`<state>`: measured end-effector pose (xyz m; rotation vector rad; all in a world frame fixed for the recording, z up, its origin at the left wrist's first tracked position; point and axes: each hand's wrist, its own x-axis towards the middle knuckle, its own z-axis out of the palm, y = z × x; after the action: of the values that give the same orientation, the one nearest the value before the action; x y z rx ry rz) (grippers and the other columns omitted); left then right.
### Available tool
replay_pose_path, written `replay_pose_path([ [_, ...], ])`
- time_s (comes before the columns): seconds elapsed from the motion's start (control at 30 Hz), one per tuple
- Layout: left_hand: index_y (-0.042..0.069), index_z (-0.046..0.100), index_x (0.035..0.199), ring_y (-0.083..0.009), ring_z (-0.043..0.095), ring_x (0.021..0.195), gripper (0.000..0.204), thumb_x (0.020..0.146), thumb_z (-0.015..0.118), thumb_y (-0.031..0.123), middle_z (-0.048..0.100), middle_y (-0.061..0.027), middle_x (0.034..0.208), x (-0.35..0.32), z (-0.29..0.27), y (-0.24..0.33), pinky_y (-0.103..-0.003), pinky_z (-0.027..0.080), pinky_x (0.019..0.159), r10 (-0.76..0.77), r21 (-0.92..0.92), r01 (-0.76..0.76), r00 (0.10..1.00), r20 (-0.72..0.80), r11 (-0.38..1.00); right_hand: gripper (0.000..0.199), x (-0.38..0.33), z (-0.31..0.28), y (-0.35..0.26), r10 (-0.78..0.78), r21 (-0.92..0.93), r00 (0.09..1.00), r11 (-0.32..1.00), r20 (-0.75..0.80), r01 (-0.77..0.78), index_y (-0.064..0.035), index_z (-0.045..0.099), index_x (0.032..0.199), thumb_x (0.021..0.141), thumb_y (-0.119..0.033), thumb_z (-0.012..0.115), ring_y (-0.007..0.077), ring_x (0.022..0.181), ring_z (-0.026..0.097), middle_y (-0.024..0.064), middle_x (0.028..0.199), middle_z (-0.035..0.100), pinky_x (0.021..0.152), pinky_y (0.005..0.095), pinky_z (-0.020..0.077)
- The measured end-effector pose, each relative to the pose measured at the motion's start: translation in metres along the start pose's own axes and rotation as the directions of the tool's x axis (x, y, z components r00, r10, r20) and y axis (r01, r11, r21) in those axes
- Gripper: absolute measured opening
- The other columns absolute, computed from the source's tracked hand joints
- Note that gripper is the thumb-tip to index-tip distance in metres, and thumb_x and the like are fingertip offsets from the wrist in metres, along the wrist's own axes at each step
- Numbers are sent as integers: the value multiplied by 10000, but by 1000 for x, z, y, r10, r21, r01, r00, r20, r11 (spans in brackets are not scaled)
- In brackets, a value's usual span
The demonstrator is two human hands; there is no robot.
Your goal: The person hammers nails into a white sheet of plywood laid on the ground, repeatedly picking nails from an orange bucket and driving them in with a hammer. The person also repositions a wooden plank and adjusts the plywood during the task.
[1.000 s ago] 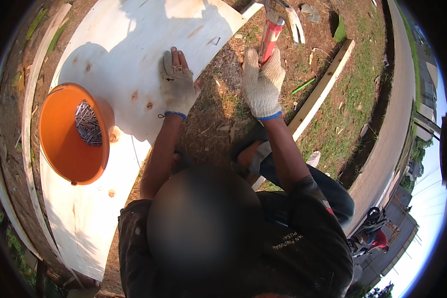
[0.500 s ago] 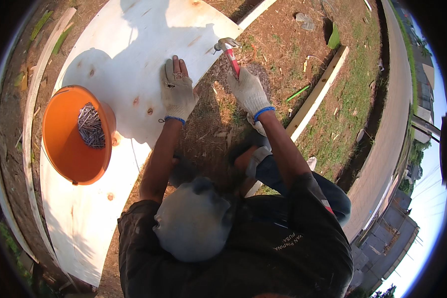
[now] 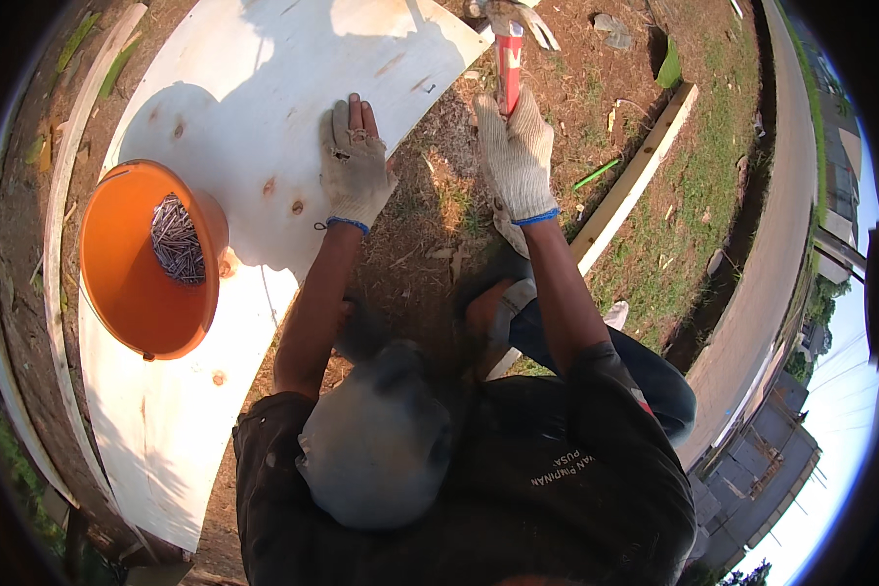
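The sheet (image 3: 264,117) is pale, knotted wood with a smooth, mostly matt face. On it stands a bucket (image 3: 127,269) of smooth orange plastic with a faint sheen, the nails (image 3: 177,241) inside it bare grey metal. The hammer (image 3: 509,70) has a metal head and a red handle whose material is unclear. Both gloves (image 3: 357,181) are matt knitted cloth, ribbed and grubby. The beam (image 3: 645,168) is plain, unpainted wood; the dark shirt (image 3: 606,513) is matt cloth.

I see a pale plywood sheet (image 3: 254,132) carrying an orange bucket (image 3: 132,283) of loose nails (image 3: 178,242) on the left, a single nail (image 3: 431,90) near the far right edge, and the gloved left hand (image 3: 355,174) laid flat beside that edge.
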<state>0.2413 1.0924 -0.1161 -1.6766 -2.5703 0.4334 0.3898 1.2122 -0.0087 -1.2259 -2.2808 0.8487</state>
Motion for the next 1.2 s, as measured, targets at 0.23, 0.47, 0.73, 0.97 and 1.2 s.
replay_pose_path([
  [0.23,-78,254,1602,-393,143,1585,918,980,476,559,199,-244,1704,3,6,5,-542,65,1302,21,-92,-17,999,36,996,418,-3,15,48,273,-243,936,945,223,-218,-24,626,1047,1021,-441,616,418,718,698,233,763,648,680,516,517],
  [0.47,-92,216,1607,-413,99,1596,923,1017,385,598,158,-257,1714,0,-4,10,-576,44,1292,84,9,-85,991,109,996,331,-20,36,86,85,-176,995,982,51,-75,-7,617,1098,1032,-331,636,251,715,701,165,770,691,642,398,533],
  [0.73,-97,230,1603,-394,146,1586,930,986,482,553,198,-246,1704,0,3,5,-567,53,1293,96,-35,-94,994,55,995,407,-23,33,80,133,-108,980,987,146,-118,11,595,1080,1012,-388,638,368,728,680,238,799,652,674,452,527],
  [0.97,-95,262,1598,-385,182,1575,932,957,558,514,216,-238,1701,-1,4,3,-557,77,1290,109,-40,-108,994,20,993,421,-28,21,42,291,-18,946,956,145,-291,28,575,1097,999,-380,614,479,888,692,299,873,678,764,523,537],
  [1.2,-97,253,1597,-405,145,1584,900,974,481,511,204,-251,1702,0,4,0,-577,74,1282,114,79,-121,990,87,989,355,-27,23,38,262,96,965,960,6,-262,12,584,1089,1008,-332,615,485,850,693,280,862,697,715,555,526],
])
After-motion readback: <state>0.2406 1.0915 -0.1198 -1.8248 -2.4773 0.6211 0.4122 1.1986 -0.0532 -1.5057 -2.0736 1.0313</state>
